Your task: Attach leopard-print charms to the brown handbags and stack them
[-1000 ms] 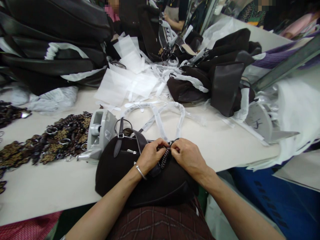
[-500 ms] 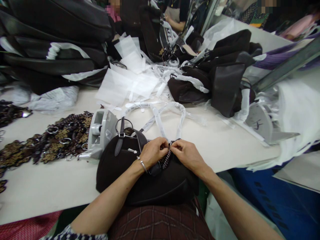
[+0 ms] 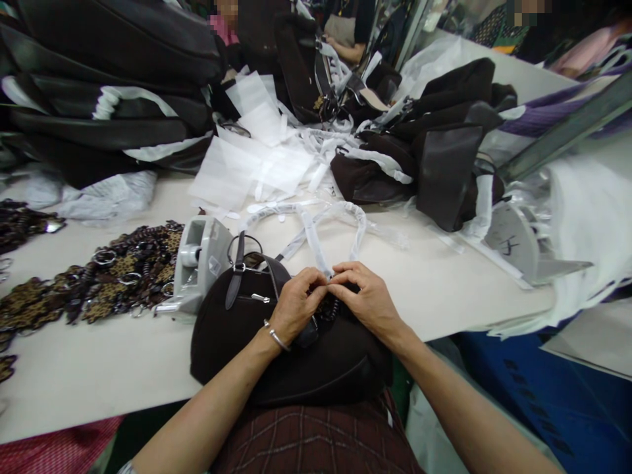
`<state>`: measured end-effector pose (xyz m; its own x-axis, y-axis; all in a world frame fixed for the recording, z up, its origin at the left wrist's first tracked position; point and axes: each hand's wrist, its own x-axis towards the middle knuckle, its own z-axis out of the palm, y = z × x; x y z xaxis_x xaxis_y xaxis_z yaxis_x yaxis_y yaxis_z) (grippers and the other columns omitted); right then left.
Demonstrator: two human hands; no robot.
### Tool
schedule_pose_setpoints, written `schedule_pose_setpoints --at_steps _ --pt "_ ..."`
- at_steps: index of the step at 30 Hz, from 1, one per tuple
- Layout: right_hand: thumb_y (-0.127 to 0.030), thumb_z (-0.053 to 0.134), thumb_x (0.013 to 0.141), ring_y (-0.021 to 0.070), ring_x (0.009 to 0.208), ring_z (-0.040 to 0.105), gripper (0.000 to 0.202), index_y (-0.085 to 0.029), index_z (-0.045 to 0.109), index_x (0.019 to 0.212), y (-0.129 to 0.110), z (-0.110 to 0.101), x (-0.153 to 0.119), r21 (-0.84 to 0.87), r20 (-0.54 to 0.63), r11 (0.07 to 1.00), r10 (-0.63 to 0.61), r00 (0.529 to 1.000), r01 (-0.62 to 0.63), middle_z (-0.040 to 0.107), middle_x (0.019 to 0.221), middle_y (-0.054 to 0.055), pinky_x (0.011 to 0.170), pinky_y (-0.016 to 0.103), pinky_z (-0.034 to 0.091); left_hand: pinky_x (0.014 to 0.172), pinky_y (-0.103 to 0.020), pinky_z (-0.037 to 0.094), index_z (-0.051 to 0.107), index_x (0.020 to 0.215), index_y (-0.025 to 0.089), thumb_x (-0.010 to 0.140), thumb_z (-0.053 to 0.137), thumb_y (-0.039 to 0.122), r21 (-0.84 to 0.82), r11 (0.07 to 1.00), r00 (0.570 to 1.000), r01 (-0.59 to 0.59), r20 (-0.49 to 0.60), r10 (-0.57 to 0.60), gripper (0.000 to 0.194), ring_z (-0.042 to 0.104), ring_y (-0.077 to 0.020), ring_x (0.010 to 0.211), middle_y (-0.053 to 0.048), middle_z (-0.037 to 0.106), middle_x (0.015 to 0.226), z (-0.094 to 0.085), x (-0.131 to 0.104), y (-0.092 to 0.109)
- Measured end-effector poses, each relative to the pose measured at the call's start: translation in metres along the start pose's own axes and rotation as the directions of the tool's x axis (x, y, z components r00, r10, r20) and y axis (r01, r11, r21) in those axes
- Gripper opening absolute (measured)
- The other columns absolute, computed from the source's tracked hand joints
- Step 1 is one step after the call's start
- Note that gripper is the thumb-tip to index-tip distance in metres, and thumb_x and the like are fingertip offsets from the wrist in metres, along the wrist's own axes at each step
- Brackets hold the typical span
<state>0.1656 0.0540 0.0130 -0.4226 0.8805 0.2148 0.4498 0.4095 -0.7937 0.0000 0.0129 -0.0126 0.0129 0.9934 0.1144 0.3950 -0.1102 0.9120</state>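
Note:
A dark brown handbag (image 3: pixel 296 368) lies at the table's front edge against my body, its handles (image 3: pixel 311 237) wrapped in white film and standing up behind it. My left hand (image 3: pixel 300 299) and my right hand (image 3: pixel 365 296) meet above the bag at the base of a handle, fingertips pinched together. Below the fingers hangs a dark coiled bag charm (image 3: pixel 330 309), partly covered by the hands. What exactly sits between the fingertips is too small and hidden to make out. A zipper pull (image 3: pixel 260 298) shows on the bag's left side.
Left of the bag stands a grey tape dispenser (image 3: pixel 202 253), beside a heap of brown and gold charms with rings (image 3: pixel 123 270). White sheets (image 3: pixel 257 164) lie behind. Dark bags are piled at left (image 3: pixel 108 131) and right (image 3: pixel 449 171). A person (image 3: pixel 345 39) is at the back.
Both hands have shifted slightly left and up, and their fingertips have come together. The coiled charm now shows less beneath them. The bag has stayed in place.

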Motion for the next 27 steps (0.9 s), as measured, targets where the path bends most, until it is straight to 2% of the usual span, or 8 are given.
schedule_pose_setpoints --at_steps 2,5,8,13,19,21,25,27 --pt "-0.019 0.066 0.082 0.0192 0.101 0.061 0.004 -0.022 0.069 0.081 0.001 0.001 0.0 0.007 0.012 1.0 0.02 1.0 -0.02 0.065 0.103 0.005 0.092 0.032 0.046 0.068 -0.023 0.045 0.058 0.087 0.019 0.085 0.057 0.022 -0.06 0.996 0.997 0.067 0.03 -0.065 0.004 0.054 -0.0113 0.071 0.002 0.059 0.078 -0.002 -0.001 -0.002" --pt "-0.02 0.062 0.084 0.0193 0.101 0.061 0.007 -0.021 0.065 0.078 0.002 0.0 -0.001 0.013 0.029 0.999 0.043 0.999 -0.043 0.065 0.105 0.006 0.092 0.033 0.045 0.069 -0.023 0.047 0.059 0.096 0.017 0.081 0.059 0.021 -0.145 0.969 0.977 0.199 0.101 -0.185 0.016 0.058 -0.0121 0.072 0.0 0.062 0.081 -0.005 0.001 -0.009" --pt "-0.018 0.06 0.084 0.0195 0.104 0.06 0.009 -0.02 0.061 0.075 0.002 -0.001 -0.003 0.005 0.061 0.999 0.05 0.997 -0.05 0.064 0.106 0.007 0.094 0.034 0.044 0.071 -0.025 0.048 0.063 0.102 0.015 0.079 0.058 0.021 -0.138 0.946 0.943 0.295 0.202 -0.265 0.024 0.06 -0.0137 0.073 -0.001 0.065 0.081 -0.009 0.005 -0.018" --pt "-0.01 0.06 0.081 0.0204 0.115 0.055 0.013 -0.019 0.059 0.071 0.005 0.0 -0.004 -0.075 0.128 0.997 -0.009 0.992 0.019 0.059 0.119 0.01 0.1 0.036 0.042 0.074 -0.027 0.047 0.067 0.098 0.015 0.08 0.053 0.022 -0.033 0.956 0.923 0.291 0.272 -0.272 0.023 0.06 -0.0156 0.077 -0.003 0.067 0.085 -0.012 0.011 -0.022" --pt "-0.007 0.06 0.08 0.023 0.119 0.054 0.013 -0.018 0.06 0.072 0.004 0.0 -0.002 -0.181 0.207 0.979 -0.059 0.977 0.097 0.055 0.128 0.012 0.103 0.038 0.042 0.067 -0.024 0.042 0.065 0.091 0.015 0.08 0.053 0.023 -0.131 0.944 0.909 0.304 0.337 -0.246 0.019 0.054 -0.013 0.071 -0.001 0.063 0.079 -0.015 0.015 -0.017" --pt "-0.007 0.06 0.08 0.0232 0.118 0.054 0.014 -0.018 0.061 0.072 0.002 0.0 -0.002 -0.196 0.23 0.974 -0.065 0.971 0.112 0.055 0.129 0.012 0.103 0.039 0.043 0.064 -0.023 0.041 0.065 0.09 0.014 0.08 0.054 0.026 -0.201 0.909 0.887 0.365 0.371 -0.275 0.019 0.052 -0.0116 0.066 0.0 0.062 0.076 -0.017 0.017 -0.016" --pt "-0.007 0.06 0.081 0.0229 0.116 0.056 0.014 -0.018 0.062 0.072 0.0 0.0 -0.001 -0.207 0.241 0.972 -0.064 0.968 0.115 0.057 0.127 0.012 0.101 0.038 0.044 0.065 -0.023 0.041 0.064 0.092 0.013 0.079 0.06 0.032 -0.368 0.778 0.825 0.509 0.466 -0.32 0.024 0.053 -0.0107 0.065 -0.001 0.063 0.078 -0.02 0.021 -0.018" --pt "-0.007 0.06 0.08 0.0227 0.115 0.057 0.014 -0.018 0.062 0.072 0.0 0.0 -0.001 -0.204 0.23 0.973 -0.059 0.971 0.107 0.058 0.126 0.012 0.101 0.038 0.044 0.066 -0.023 0.042 0.064 0.095 0.012 0.076 0.065 0.032 -0.43 0.727 0.818 0.535 0.479 -0.319 0.028 0.055 -0.0101 0.068 -0.002 0.064 0.082 -0.02 0.022 -0.02"
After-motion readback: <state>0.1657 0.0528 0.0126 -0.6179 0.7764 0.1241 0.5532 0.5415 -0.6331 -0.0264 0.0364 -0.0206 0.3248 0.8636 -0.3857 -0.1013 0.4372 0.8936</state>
